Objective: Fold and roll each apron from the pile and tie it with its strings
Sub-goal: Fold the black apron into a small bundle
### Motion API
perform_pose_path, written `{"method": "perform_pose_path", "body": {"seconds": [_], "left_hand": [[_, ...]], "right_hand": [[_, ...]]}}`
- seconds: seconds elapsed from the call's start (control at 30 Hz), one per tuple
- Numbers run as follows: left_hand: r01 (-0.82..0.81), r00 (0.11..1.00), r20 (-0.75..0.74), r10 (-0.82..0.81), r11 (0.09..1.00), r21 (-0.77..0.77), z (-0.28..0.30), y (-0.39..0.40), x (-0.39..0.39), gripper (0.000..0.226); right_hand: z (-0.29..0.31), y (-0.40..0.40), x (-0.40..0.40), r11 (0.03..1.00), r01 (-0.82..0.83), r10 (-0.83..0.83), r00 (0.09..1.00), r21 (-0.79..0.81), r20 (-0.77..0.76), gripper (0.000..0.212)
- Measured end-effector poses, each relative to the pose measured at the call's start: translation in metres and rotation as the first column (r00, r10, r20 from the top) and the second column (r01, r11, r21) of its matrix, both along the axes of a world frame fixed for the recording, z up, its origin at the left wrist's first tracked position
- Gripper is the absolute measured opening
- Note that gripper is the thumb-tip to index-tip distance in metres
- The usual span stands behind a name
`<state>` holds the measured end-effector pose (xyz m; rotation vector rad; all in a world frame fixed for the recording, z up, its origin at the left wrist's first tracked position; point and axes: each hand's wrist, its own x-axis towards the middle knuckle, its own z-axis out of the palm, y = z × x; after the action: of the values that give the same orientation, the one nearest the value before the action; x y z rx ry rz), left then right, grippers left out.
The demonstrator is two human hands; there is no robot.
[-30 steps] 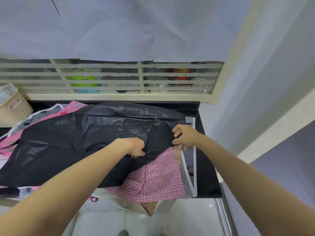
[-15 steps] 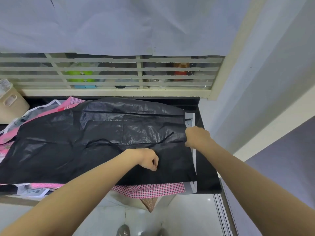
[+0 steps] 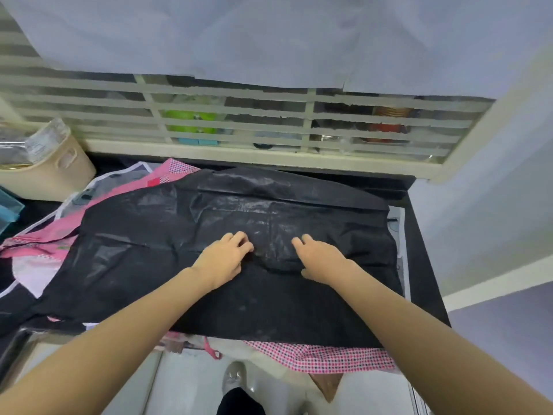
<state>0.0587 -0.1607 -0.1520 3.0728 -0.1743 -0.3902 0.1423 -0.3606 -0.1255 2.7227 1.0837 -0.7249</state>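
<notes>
While the black apron (image 3: 239, 229) lies spread over the pile (image 3: 59, 238), both hands rest on it. The left hand (image 3: 223, 259) and right hand (image 3: 321, 260) lie loose-fingered, holding nothing.

A black apron (image 3: 209, 235) of shiny, crinkled material lies spread flat and wide across the top of the pile (image 3: 45, 244), its near edge reaching the front edge of the desk (image 3: 419, 235). Creases run across its upper part. Under it the pile shows pink aprons and a pale one with white trim sticking out at the left, and a pink checked apron (image 3: 323, 357) hanging over the front edge at the right
</notes>
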Motion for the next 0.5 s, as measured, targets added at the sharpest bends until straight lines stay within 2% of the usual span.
{"method": "perform_pose_path", "body": {"seconds": [0.1, 0.17, 0.3, 0.4, 0.47, 0.5], "left_hand": [[-0.164, 0.982, -0.089, 0.167, 0.985, 0.045, -0.001, 0.032, 0.006, 0.055], [-0.188, 0.966, -0.180, 0.187, 0.982, 0.010, -0.005, 0.054, 0.013, 0.051], [-0.040, 0.959, -0.284, 0.011, 0.994, -0.098, -0.013, 0.086, 0.029, 0.015], [0.066, 0.929, -0.356, -0.102, 0.992, -0.112, -0.016, 0.092, 0.038, 0.013], [0.184, 0.887, -0.414, -0.205, 0.979, -0.091, -0.012, 0.090, 0.045, 0.007], [0.236, 0.862, -0.442, -0.249, 0.968, -0.085, -0.009, 0.089, 0.050, 0.010]], "right_hand": [[-0.015, 0.029, -0.005, 0.991, -0.021, 0.016, 0.999, -0.131, -0.040, 0.053], [-0.024, 0.037, -0.010, 0.976, -0.044, 0.040, 0.999, -0.214, -0.023, 0.044], [-0.025, 0.041, -0.001, 0.978, 0.002, 0.004, 1.000, -0.207, 0.028, 0.029], [-0.009, 0.036, 0.018, 0.976, 0.142, -0.124, 0.986, -0.163, 0.112, 0.022], [0.002, 0.033, 0.029, 0.951, 0.190, -0.167, 0.980, -0.245, 0.112, 0.021], [0.007, 0.031, 0.033, 0.921, 0.177, -0.171, 0.984, -0.348, 0.050, 0.018]]}}
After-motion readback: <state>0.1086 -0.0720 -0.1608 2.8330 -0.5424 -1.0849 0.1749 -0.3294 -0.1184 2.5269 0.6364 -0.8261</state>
